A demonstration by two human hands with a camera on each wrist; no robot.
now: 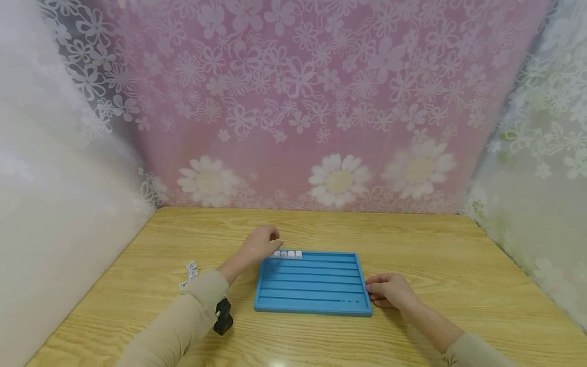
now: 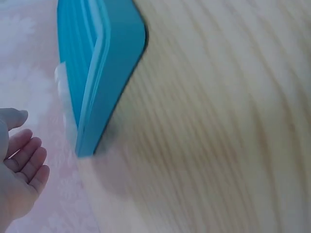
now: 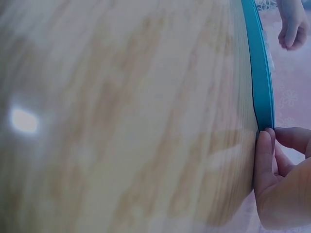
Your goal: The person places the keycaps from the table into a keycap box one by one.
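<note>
A blue tray (image 1: pixel 312 285) with raised ridges across it lies flat on the table. Several small white blocks (image 1: pixel 291 254) with faint marks stand in a row at the left end of its far groove. My left hand (image 1: pixel 260 243) hovers by the tray's far left corner, partly hiding the row; in the left wrist view its loosely bent fingers (image 2: pixel 30 160) hold nothing. On the tray's right side, my right hand (image 1: pixel 391 291) pinches the rim between thumb and fingers, as the right wrist view shows at the tray's corner (image 3: pixel 265 109).
Several small white pieces with dark printed marks (image 1: pixel 192 273) lie on the wooden table (image 1: pixel 284 341) to the left, beside the left sleeve (image 1: pixel 183 311). A black device (image 1: pixel 223 317) shows at the left wrist. Floral curtains (image 1: pixel 298 102) stand behind and at both sides.
</note>
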